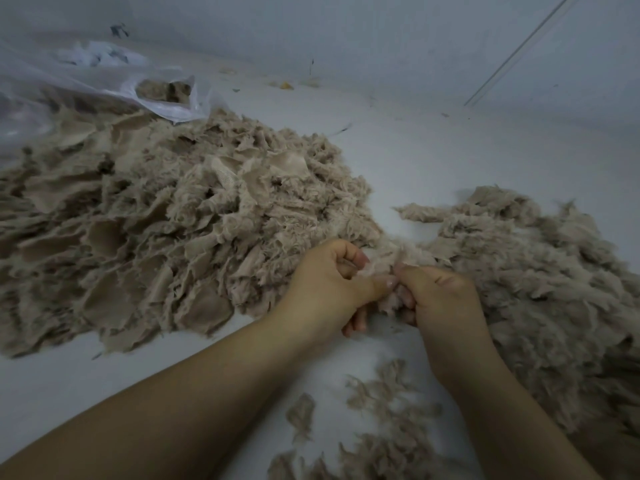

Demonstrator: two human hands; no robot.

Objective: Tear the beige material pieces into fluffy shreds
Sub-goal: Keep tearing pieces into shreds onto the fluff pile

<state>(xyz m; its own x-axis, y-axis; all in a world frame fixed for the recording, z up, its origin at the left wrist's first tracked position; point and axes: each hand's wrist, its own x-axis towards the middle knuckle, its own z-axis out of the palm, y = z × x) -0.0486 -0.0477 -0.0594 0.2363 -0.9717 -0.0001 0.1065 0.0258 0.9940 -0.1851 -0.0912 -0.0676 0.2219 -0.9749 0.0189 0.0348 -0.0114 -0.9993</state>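
Observation:
A big heap of beige material pieces (145, 216), furry on one side with flat woven backing showing, covers the left and middle of the white surface. A second heap of fluffy beige shreds (540, 285) lies on the right. Between the heaps, my left hand (329, 285) and my right hand (440, 303) meet thumb to thumb, each pinching one small beige piece (384, 261). The curled fingers hide most of that piece.
A clear plastic bag (86, 77) holding more beige material lies at the back left. Loose shreds (374, 427) are scattered near the front between my forearms. Small bits of debris (287, 85) sit by the far wall. A thin rod (519, 50) runs diagonally at the upper right.

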